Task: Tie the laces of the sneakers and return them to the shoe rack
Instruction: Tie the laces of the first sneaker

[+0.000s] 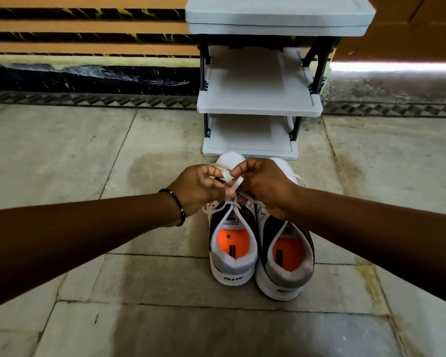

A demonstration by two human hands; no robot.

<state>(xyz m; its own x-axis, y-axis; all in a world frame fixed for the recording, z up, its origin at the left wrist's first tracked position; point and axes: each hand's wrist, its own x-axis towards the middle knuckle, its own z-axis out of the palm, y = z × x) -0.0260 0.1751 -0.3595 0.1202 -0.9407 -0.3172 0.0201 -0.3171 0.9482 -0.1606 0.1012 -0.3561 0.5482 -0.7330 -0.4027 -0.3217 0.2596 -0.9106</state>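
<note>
Two white, grey and black sneakers with orange insoles stand side by side on the floor, heels toward me: the left sneaker and the right sneaker. My left hand and my right hand meet above the left sneaker's tongue, each pinching a loop of its white lace. The toes of both shoes are partly hidden behind my hands. The right sneaker's lace trails loose past my right wrist. The white shoe rack stands directly beyond the toes.
The rack has three white shelves on black posts, with nothing on the two lower shelves. It stands against a wall with orange and black stripes. Pale stone floor tiles spread on both sides. A beaded bracelet circles my left wrist.
</note>
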